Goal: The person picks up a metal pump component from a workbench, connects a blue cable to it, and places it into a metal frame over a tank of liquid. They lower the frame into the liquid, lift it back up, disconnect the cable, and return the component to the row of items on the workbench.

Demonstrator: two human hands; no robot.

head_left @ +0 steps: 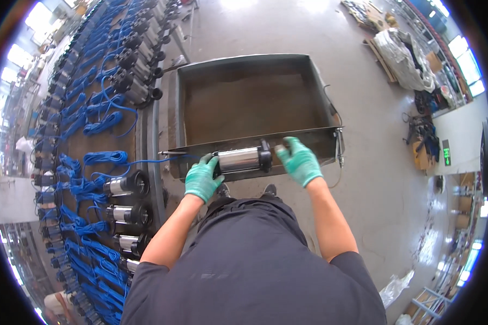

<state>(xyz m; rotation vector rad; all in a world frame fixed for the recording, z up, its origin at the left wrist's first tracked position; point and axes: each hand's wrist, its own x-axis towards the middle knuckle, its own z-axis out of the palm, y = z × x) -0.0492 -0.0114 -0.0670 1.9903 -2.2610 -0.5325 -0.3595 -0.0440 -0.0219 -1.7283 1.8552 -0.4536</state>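
A submersible pump [238, 160] with a shiny steel barrel and black ends lies sideways over the near ledge of a metal water tank [244, 138]. My left hand [201, 177], in a green glove, is closed round the black part at its left end. Next to the pump's right end, my right hand [300, 161], in a matching glove, is held apart from it, with thumb and fingers spread. From the pump's left side a blue cable [152, 161] runs left to the bench. Brownish, murky water [244, 103] stands in the tank.
Along the left, a long bench [142, 127] carries rows of steel pumps [126, 215] and coiled blue cables [106, 157]. Fittings and a thin hose [340, 143] sit at the tank's right corner. Wrapped goods [404, 59] stand on a pallet at the far right.
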